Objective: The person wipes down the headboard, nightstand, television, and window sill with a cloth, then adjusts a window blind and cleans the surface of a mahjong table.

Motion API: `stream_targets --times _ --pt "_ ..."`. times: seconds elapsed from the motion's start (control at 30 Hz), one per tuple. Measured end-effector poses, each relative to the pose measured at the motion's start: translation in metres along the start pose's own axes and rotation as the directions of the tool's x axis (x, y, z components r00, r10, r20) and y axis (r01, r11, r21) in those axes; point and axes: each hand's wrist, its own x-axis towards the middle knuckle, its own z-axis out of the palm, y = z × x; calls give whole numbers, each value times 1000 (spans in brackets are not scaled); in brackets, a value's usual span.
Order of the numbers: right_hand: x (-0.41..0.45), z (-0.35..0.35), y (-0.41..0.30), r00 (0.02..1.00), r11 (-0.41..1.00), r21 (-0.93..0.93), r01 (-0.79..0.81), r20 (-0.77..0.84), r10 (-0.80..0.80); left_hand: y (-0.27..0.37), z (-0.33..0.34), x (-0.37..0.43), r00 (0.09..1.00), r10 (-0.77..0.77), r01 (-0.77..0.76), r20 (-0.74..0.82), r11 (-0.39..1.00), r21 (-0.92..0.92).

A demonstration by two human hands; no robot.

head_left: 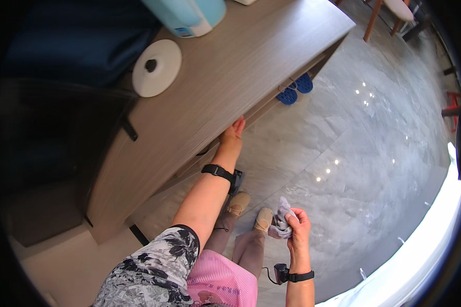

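Note:
My left hand (233,131) is at the front edge of a wood-grain cabinet (215,92). Part of the hand is hidden beneath the overhanging top, so whether it grips anything there is unclear. A crumpled grey cloth (282,222) is pinched between the thumb and fingers of my right hand (299,226), held over the floor away from the cabinet. On the cabinet top lie a white round disc (165,73) with a black knob, and a light blue and white container (194,17).
A large dark screen (53,161) stands on black feet (129,129) along the cabinet's back. Blue perforated slippers (288,95) sit under the front edge. A wooden-legged chair (397,9) is at the upper right, white fabric (418,245) at the lower right.

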Motion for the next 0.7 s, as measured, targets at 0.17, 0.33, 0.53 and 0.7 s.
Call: stream_targets --times 0.17,0.33,0.53,0.7 --pt "-2 38 -16 997 986 164 -34 80 20 -18 -59 7 980 -198 198 9 980 24" --pt "-23 103 -67 955 983 180 33 284 -84 14 -73 -90 719 -571 333 398 784 524" --pt "-91 195 -111 740 982 149 117 646 -186 154 -70 -250 451 -568 331 688 823 462" --pt "-163 313 -90 232 25 -288 957 713 -662 247 -96 -283 783 -183 183 595 981 61"
